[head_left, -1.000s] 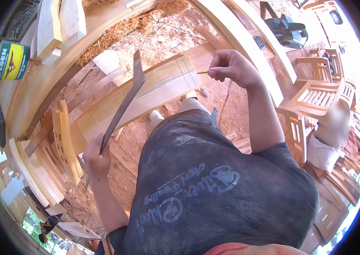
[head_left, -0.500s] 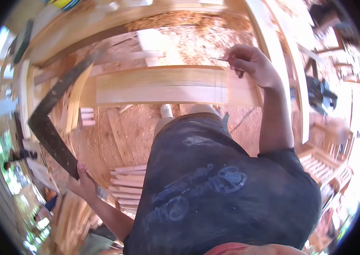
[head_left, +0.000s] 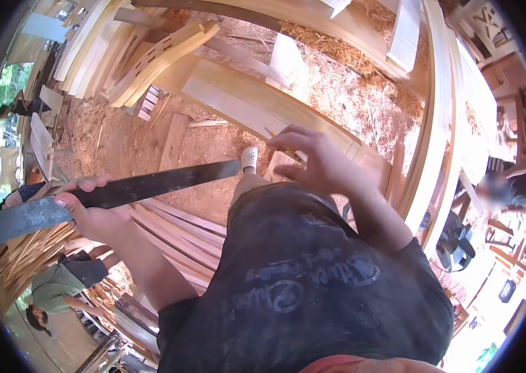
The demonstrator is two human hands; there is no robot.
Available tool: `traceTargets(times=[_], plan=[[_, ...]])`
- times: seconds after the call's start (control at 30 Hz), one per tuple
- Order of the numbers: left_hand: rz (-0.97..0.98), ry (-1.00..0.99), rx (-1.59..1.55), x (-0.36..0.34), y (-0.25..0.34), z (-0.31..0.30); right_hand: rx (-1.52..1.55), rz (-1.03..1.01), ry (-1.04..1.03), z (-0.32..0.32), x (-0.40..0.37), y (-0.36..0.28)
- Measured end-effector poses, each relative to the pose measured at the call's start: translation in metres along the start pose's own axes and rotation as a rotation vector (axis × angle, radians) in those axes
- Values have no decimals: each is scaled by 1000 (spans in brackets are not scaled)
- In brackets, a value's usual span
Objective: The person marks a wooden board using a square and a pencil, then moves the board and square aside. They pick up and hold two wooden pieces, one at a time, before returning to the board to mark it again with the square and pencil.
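My left hand (head_left: 92, 214) grips a long dark metal square (head_left: 151, 183) near its corner; one blade points right toward my knee, the other runs off to the left edge. My right hand (head_left: 322, 158) hovers over a wide pale wooden plank (head_left: 232, 99) and pinches a thin yellow pencil (head_left: 281, 142) between its fingertips. The plank lies slanted across the sawdust floor in front of my legs. My white shoe (head_left: 249, 158) shows just below the plank.
Stacks of curved wooden chair parts (head_left: 145, 59) lie at the upper left, slats (head_left: 176, 230) by my left leg. A long curved beam (head_left: 437, 124) runs down the right. A person in a green shirt (head_left: 58, 289) crouches lower left; another person (head_left: 502, 189) sits at right.
My view has swung left. My left hand has lifted the square from hanging low at my side to level across my front. My right hand with the pencil has come nearer over the plank.
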State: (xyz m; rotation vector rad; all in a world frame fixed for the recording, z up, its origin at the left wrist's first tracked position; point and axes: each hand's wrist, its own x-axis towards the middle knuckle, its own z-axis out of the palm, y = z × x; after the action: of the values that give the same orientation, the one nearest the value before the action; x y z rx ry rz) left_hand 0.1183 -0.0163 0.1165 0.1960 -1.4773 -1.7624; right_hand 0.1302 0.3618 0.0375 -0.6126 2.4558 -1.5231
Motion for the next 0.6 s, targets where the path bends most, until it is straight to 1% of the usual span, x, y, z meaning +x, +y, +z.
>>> traceTargets(times=[0.03,0.07,0.17,0.2,0.3,0.43,0.5,0.53,0.6], plan=[[1,-5,-8,-4,-1,6,-7,4,15,4,0,-8],[-131,19,-86,-8,-4,2,-34,13,-27,7,-2,-8],[-326,31,-211,-40,-16,18,-32,26,-38,22,-12,-5],[-454,29,-269,-47,-24,20,-53,43,-72,22,-15,-8],[-661,-4,-361,-71,-52,39,35,215,-117,28,-22,-3],[-785,-84,-280,-72,-87,48,9,275,-13,34,-37,4],[-864,-88,-244,-66,-102,45,-1,276,44,38,-46,11],[-888,-98,-234,-61,-114,36,-16,311,50,39,-50,15],[-951,-33,-174,-57,-122,30,-42,384,76,40,-56,18]])
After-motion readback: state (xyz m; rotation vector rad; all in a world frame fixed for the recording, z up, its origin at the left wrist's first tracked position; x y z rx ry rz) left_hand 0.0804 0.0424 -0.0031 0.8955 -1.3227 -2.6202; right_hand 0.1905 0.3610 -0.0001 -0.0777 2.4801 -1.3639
